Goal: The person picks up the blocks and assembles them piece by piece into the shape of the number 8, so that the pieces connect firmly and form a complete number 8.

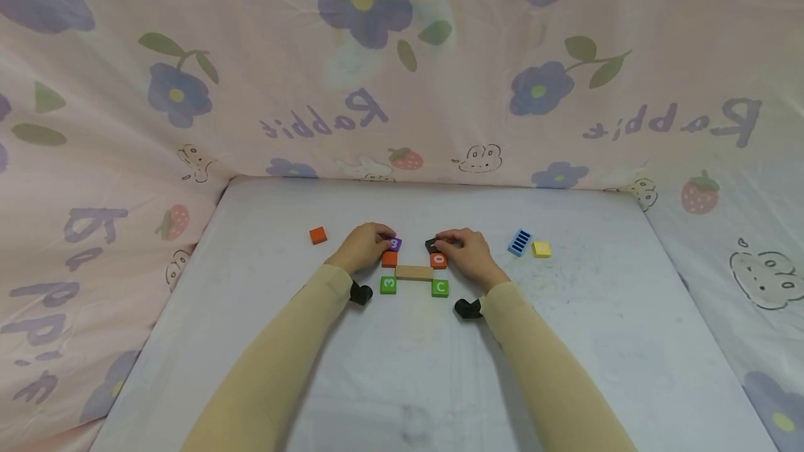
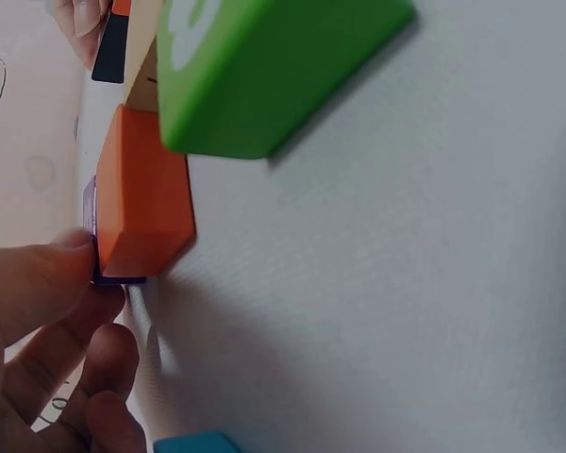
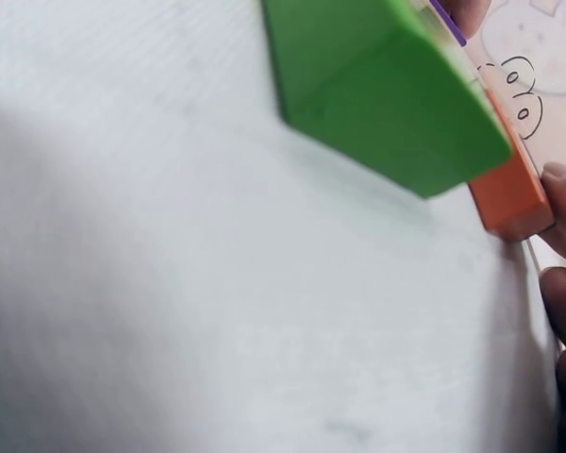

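My left hand (image 1: 363, 248) pinches a purple block (image 1: 395, 244) behind an orange block (image 1: 389, 259). Opposite, my right hand (image 1: 467, 254) has thumb and fingers on a black block (image 1: 431, 245), behind an orange block marked 0 (image 1: 438, 261). A wooden plank (image 1: 414, 273) lies between the two columns, with a green block marked 3 (image 1: 388, 285) at its left front and a green block marked C (image 1: 440, 288) at its right front. In the left wrist view the orange block (image 2: 143, 193) partly hides the purple one; the right wrist view hides the black one.
A loose orange block (image 1: 318, 235) lies at the left. To the right are a blue slotted piece (image 1: 519, 243) and a yellow block (image 1: 541, 250). Patterned cloth (image 1: 427, 89) stands behind the white table (image 1: 402, 375). Black wrist pieces (image 1: 361, 294) hang by both cuffs.
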Demonstrator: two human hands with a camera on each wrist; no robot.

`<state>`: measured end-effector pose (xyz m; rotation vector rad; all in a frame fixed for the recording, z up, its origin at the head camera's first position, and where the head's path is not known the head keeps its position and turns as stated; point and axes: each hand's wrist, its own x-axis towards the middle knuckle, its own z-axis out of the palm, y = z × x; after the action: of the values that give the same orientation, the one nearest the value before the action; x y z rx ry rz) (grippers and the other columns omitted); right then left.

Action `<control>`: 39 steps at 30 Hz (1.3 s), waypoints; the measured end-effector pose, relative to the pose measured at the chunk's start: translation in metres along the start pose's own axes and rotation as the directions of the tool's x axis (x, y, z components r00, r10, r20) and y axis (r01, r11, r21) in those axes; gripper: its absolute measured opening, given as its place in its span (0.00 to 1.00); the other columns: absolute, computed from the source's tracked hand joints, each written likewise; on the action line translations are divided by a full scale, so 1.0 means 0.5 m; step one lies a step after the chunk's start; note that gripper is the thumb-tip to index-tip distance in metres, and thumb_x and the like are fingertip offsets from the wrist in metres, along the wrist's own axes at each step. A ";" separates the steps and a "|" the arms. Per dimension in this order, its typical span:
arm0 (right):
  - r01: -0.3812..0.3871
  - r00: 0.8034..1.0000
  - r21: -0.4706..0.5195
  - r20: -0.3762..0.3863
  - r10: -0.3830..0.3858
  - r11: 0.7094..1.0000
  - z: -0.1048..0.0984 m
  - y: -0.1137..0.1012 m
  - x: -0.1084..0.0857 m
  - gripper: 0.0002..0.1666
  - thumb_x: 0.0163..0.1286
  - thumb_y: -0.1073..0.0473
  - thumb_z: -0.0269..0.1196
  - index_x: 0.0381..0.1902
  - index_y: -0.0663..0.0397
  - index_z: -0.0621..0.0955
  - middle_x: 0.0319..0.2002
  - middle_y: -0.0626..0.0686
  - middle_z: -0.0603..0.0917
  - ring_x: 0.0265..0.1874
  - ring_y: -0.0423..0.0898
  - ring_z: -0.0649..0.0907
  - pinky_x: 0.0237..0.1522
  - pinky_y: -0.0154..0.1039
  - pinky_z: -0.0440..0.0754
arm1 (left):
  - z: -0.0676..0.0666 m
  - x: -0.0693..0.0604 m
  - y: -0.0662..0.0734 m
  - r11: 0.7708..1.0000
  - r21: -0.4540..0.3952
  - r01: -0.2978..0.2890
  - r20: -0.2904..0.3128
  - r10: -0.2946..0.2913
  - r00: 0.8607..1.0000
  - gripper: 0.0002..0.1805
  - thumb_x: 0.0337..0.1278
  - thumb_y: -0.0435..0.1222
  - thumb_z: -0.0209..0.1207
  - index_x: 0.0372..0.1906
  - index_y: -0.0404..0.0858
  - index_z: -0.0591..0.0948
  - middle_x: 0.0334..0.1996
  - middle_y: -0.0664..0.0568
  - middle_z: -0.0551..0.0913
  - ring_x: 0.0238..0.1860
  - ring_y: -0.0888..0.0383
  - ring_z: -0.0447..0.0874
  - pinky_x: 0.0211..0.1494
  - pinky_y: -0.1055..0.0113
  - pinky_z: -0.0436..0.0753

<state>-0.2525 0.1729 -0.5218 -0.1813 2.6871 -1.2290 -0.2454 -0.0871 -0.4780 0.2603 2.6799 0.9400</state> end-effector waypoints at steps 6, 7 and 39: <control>-0.022 1.000 0.006 0.007 0.022 1.000 0.003 0.000 -0.001 0.19 0.67 0.40 0.62 0.53 0.37 0.83 0.50 0.50 0.77 0.55 0.51 0.68 0.57 0.53 0.63 | 0.002 -0.001 -0.004 1.000 -0.001 0.007 -0.004 -0.007 1.000 0.15 0.68 0.38 0.57 0.56 0.45 0.81 0.57 0.49 0.77 0.55 0.52 0.75 0.61 0.55 0.71; -0.023 1.000 0.006 0.009 0.023 1.000 0.002 -0.001 -0.002 0.19 0.67 0.40 0.62 0.53 0.37 0.83 0.51 0.50 0.77 0.55 0.52 0.68 0.57 0.53 0.63 | 0.002 -0.001 -0.004 1.000 -0.002 0.008 -0.005 -0.008 1.000 0.15 0.67 0.38 0.57 0.56 0.46 0.81 0.57 0.49 0.77 0.54 0.53 0.76 0.60 0.55 0.72; -0.015 1.000 -0.002 -0.020 0.015 1.000 0.000 -0.007 -0.006 0.20 0.68 0.41 0.61 0.52 0.41 0.83 0.48 0.50 0.78 0.52 0.50 0.69 0.56 0.52 0.64 | 0.005 0.003 -0.009 1.000 -0.029 -0.003 -0.025 0.003 1.000 0.19 0.67 0.39 0.58 0.61 0.43 0.77 0.50 0.50 0.80 0.47 0.56 0.78 0.55 0.58 0.75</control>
<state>-0.2495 0.1711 -0.5191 -0.1499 2.7020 -1.2306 -0.2464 -0.0884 -0.4831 0.2478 2.6867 0.9889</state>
